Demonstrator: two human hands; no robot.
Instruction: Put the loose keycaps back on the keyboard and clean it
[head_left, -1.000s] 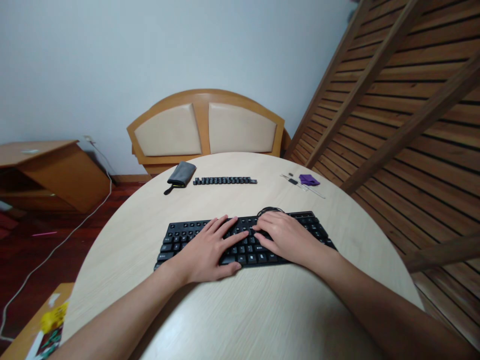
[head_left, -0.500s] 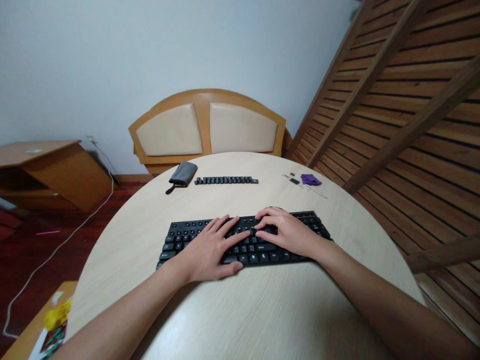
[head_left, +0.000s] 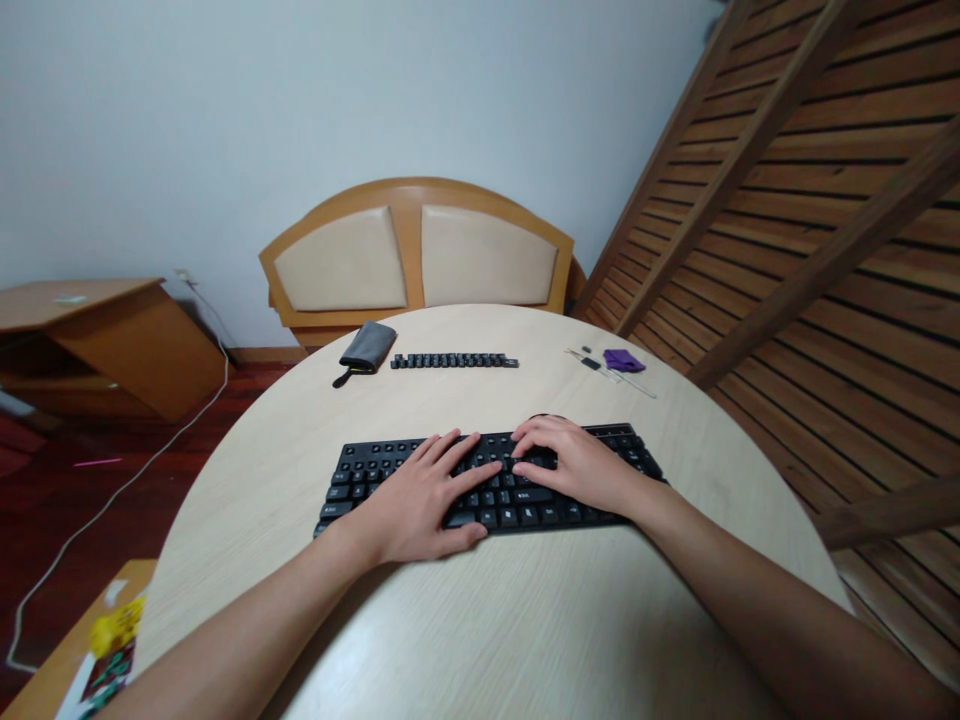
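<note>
A black keyboard point(head_left: 547, 515) lies across the middle of the round table. My left hand point(head_left: 424, 500) rests flat over its centre-left part, fingers spread, index fingertip pointing toward the right fingertips and thumb at the front edge. My right hand point(head_left: 574, 465) is bent over the centre-right part. Its thumb and fingertips come close together around a keycap point(head_left: 508, 462), which is partly hidden. In the back rows at left, small bare key mounts show instead of caps. Behind the keyboard stands a row of loose black keycaps point(head_left: 454, 360).
A grey pouch point(head_left: 369, 346) with a black loop lies left of the keycap row. Toward the right are a purple cloth point(head_left: 622, 360) and small thin tools point(head_left: 591, 364). A wooden headboard point(head_left: 413, 240) stands behind the table point(head_left: 555, 620), with a slatted wooden panel point(head_left: 810, 250) to the right.
Both hands hold nearly the same pose on the keyboard. The whole view has shifted very slightly.
</note>
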